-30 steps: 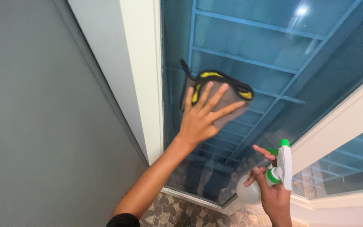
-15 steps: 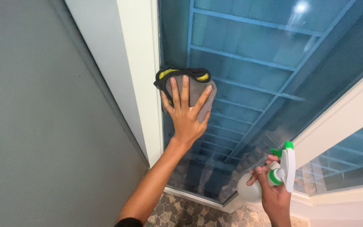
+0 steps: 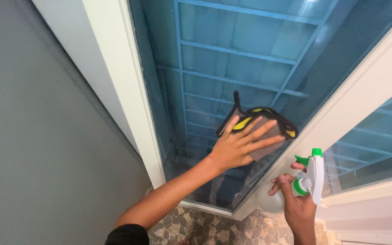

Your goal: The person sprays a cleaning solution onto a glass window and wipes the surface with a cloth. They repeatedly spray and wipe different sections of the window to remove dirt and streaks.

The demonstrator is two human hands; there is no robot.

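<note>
From the camera on my head, looking down: my left hand (image 3: 239, 147) lies flat on a grey cloth (image 3: 262, 129) with black and yellow edging. My fingers (image 3: 262, 131) are spread wide over the cloth rather than closed around it, and the palm pins it against the window pane (image 3: 232, 68). The cloth sits in the lower right part of the pane, close to the white frame (image 3: 364, 86) that runs slantwise on that side. A black loop of the cloth sticks up above my fingertips.

My right hand (image 3: 298, 206) is lower and to the right, well apart from the cloth. Its grip is closed around the neck of a spray bottle (image 3: 307, 186), white with a green nozzle and collar, with the forefinger out near the green trigger. The bottle's rounded body hangs to the left of my fist, in front of the frame's lower corner.

Below both hands lies a stone-patterned floor (image 3: 214, 229). A grey wall (image 3: 37, 149) fills the left side.
</note>
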